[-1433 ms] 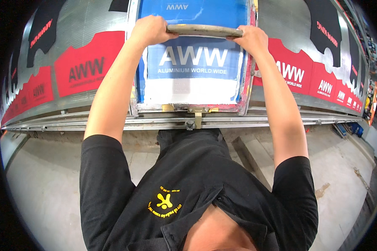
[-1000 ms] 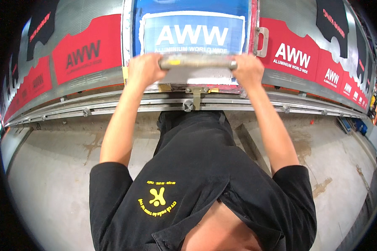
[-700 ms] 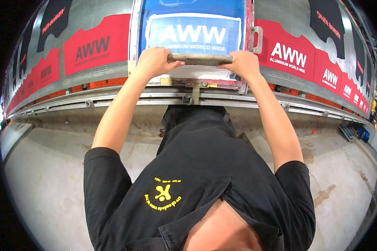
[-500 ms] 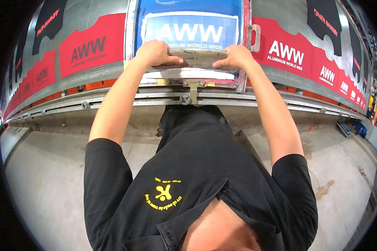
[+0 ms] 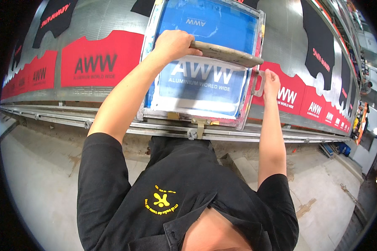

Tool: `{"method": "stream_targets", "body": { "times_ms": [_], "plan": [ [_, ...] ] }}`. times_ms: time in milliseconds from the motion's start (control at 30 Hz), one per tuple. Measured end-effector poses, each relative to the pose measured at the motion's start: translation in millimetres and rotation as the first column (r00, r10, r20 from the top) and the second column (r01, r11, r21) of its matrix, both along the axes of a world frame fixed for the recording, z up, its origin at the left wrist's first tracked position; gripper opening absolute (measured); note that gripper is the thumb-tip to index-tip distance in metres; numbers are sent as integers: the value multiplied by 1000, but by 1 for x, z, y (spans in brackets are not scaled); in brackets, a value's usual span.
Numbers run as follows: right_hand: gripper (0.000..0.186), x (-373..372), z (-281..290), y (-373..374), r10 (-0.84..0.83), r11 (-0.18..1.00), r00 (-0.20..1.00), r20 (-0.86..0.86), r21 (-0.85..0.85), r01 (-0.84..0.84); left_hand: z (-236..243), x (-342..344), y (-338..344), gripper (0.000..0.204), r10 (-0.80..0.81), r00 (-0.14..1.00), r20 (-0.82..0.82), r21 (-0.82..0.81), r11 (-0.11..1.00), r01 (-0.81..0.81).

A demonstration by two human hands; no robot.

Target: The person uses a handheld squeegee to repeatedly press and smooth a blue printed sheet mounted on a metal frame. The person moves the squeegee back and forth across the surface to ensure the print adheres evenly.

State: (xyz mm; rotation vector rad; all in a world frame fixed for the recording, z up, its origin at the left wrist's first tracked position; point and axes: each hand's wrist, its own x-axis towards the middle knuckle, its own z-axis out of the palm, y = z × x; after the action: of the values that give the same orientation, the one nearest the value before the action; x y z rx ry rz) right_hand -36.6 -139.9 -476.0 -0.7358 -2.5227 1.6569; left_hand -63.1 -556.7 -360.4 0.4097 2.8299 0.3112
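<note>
The long grey desk [image 5: 123, 20] carries a framed blue screen [image 5: 222, 25] near its middle. Red cloths [image 5: 100, 69] lie along its near side, left and right of the screen, black cloths [image 5: 319, 46] farther back; toward the ends they possibly overlap.

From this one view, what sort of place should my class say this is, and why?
Probably a screen-printing workshop: there's a framed blue printing screen, a squeegee across it, and red printed fabric panels laid out on both sides.
</note>
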Motion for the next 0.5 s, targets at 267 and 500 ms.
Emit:
{"method": "stream_targets", "body": {
  "times_ms": [267,500],
  "plan": [
    [28,-7,25,-13,73,959,968,239,-284,-2,-25,5,4,26,-103,990,99,230,970,78],
    [29,-15,69,-18,-1,947,988,151,-317,50,-21,111,14,44,-33,999,38,323,946,19]
  ]
}}
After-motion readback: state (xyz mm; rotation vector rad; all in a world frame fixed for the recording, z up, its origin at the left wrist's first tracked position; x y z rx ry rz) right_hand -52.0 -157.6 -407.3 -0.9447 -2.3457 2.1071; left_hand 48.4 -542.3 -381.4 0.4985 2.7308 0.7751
